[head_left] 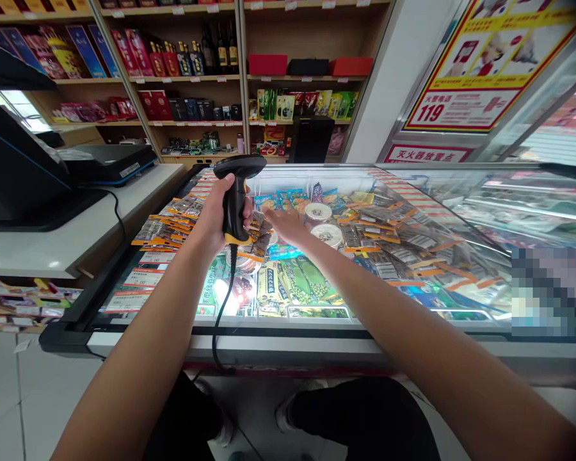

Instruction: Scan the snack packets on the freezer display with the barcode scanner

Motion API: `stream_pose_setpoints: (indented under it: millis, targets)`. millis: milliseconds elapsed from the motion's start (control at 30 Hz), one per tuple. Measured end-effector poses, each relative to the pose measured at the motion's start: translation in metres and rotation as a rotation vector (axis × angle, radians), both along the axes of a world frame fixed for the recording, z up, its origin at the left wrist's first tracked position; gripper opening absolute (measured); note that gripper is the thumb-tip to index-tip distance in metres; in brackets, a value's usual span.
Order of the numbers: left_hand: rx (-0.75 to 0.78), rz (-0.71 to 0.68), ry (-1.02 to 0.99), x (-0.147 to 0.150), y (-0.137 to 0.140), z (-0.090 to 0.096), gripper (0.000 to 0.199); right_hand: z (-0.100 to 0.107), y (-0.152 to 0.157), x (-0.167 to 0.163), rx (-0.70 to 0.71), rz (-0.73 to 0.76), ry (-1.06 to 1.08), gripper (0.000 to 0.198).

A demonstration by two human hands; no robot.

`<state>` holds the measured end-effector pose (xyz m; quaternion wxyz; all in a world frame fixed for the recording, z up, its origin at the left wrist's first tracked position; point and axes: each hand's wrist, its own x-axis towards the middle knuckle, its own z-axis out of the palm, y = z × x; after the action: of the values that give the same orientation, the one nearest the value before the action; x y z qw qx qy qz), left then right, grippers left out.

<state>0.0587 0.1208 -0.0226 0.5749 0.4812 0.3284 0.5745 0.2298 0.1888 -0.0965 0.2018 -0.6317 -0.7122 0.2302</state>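
Observation:
My left hand (216, 208) is wrapped around the grip of a black and yellow barcode scanner (235, 205), held upright over the glass top of a chest freezer. Its cable hangs down toward me. My right hand (287, 224) reaches in from the right, fingers bent at a dark snack packet (260, 240) with an orange edge, just behind the scanner. The scanner hides part of that packet. To the left lies a pile of similar snack packets (170, 221), and another spread of snack packets (398, 246) is on the right.
Under the glass are round tubs (326, 235) and green bags (312, 282). The freezer's front rim (288, 346) runs before my legs. A counter (77, 224) with a scale (110, 160) stands at left. Stocked shelves (187, 77) line the back.

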Motion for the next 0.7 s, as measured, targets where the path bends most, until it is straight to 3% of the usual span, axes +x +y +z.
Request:
stream_pose_setpoints:
  millis: [100,233,367,467,567,700]
  targets:
    - [0.023,-0.028,-0.008,0.000,0.001,-0.004,0.042,0.001,0.019,-0.010,0.010,0.002,-0.008,0.103]
    - [0.035,-0.044,0.005,0.000,0.003,-0.007,0.039,-0.004,0.032,-0.017,0.073,0.056,-0.023,0.094]
    - [0.016,-0.056,0.052,0.002,0.000,-0.007,0.042,-0.006,0.028,0.000,0.192,0.082,0.203,0.090]
    - [0.014,-0.063,0.118,0.007,-0.003,-0.008,0.044,-0.005,0.020,0.026,0.270,0.071,0.430,0.073]
    - [0.036,-0.095,0.189,0.014,-0.005,-0.015,0.045,-0.001,0.014,0.056,0.365,-0.028,0.494,0.045]
    - [0.043,-0.210,0.268,0.025,-0.009,-0.026,0.047,0.010,0.016,0.084,0.248,-0.083,0.653,0.031]
